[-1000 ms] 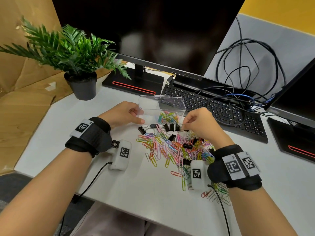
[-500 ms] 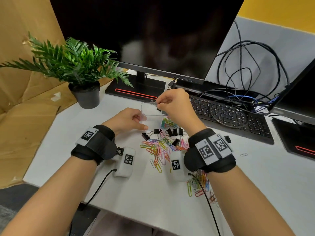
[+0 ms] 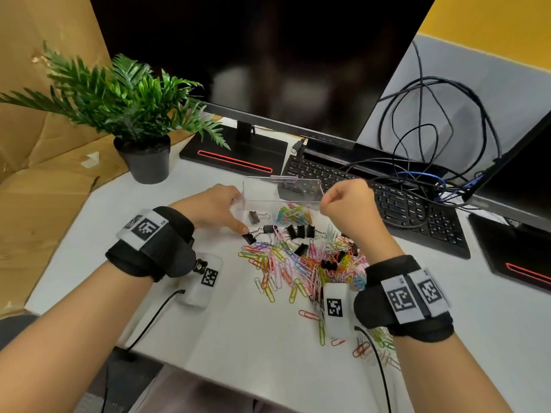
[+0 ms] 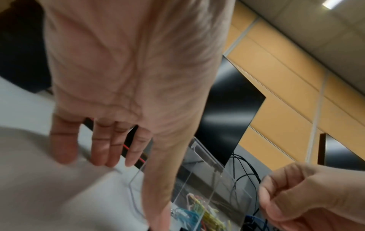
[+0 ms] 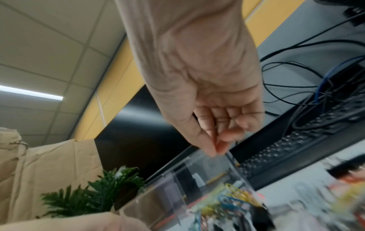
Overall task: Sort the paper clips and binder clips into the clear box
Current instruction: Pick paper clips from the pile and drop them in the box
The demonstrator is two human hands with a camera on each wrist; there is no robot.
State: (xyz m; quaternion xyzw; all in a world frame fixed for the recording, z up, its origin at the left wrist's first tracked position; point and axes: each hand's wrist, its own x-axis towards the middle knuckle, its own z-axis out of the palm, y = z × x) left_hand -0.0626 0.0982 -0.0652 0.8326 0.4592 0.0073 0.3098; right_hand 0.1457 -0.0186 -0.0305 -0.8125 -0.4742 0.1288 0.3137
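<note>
Box: clear box [image 3: 283,193] stands on the white counter [image 3: 259,347], between the two hands and just near of the keyboard [image 3: 387,201]; a divider splits it.
Box contents: one black binder clip [image 3: 255,217] in the left compartment, a bunch of coloured paper clips [image 3: 293,212] in the right.
Left hand: left hand [image 3: 213,207] rests on the counter against the box's left wall, fingers straight and relaxed in the wrist view, gripping nothing; thumb tip lies just beside a loose binder clip [image 3: 249,238].
Right hand: right hand [image 3: 348,201] hovers at the box's right end, fingers curled, thumb and fingertips pressed together; nothing shows between them.
Pile: heap of paper clips [image 3: 301,263] on the counter near of the box, several black binder clips [image 3: 301,231] mixed in and along its far edge.
Surroundings: potted plant [image 3: 131,114] far left, dark monitor [image 3: 268,55] behind, tangled cables [image 3: 441,138] far right.
</note>
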